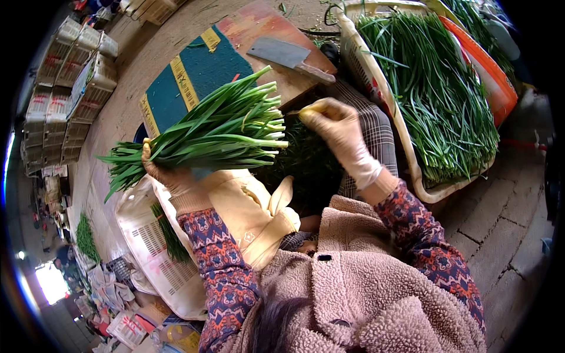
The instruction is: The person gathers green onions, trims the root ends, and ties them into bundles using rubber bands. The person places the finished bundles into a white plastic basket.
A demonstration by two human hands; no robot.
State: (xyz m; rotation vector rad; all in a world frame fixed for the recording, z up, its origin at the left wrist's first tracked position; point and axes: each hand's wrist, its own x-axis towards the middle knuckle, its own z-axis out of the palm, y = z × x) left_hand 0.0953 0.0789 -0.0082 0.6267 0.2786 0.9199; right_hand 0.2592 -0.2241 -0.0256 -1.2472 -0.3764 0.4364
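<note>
A thick bunch of green garlic chives (220,125) lies in my left hand (165,170), which grips it near the leaf tips; the pale cut ends point right. My right hand (337,128), in a thin stained glove, is held to the right of those ends, thumb and fingertips pinched together. Whether a scrap is between them I cannot tell. Beyond the bunch is a low board (260,26), partly covered by a teal mat (212,61) with yellow tape. A cleaver (282,53) rests flat on the board, its handle towards my right knee.
At right stands a plastic crate (412,159) full of chives (437,97), beside an orange-rimmed container (490,70). A white crate (150,247) with one tied bundle (170,238) is at my left. Dark green scraps (309,163) lie between my legs. Stacked crates (75,88) stand far left.
</note>
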